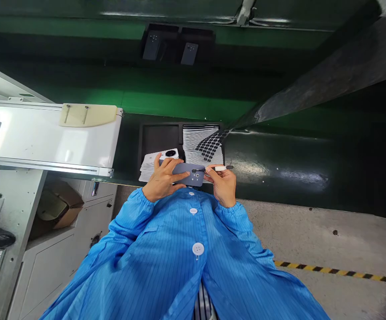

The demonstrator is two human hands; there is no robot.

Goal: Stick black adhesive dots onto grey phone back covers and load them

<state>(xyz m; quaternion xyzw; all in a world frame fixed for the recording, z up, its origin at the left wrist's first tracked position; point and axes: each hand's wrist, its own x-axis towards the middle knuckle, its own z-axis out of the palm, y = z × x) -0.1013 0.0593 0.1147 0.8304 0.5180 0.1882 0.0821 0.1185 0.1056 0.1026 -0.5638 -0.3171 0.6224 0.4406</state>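
My left hand (162, 181) is closed on a blue-grey phone back cover (196, 178), which lies flat in front of my chest with small holes at its right end. My right hand (224, 186) pinches a thin pen-like tool (220, 168) with a white body and dark ends. Its dark tip reaches left over the cover, by a small dark round spot; whether it touches is too small to tell. Just beyond my left hand lies a fanned stack of white phone covers (149, 161), with a black camera ring (170, 153) on top.
A black tray (142, 138) holds a row of thin white-edged sheets (199, 133) with black round pieces (209, 149) over them. Further back, another dark tray (170, 33) carries two dark covers. A white machine arm (46, 142) juts in from the left; a dark slanted bar (312, 89) crosses at right.
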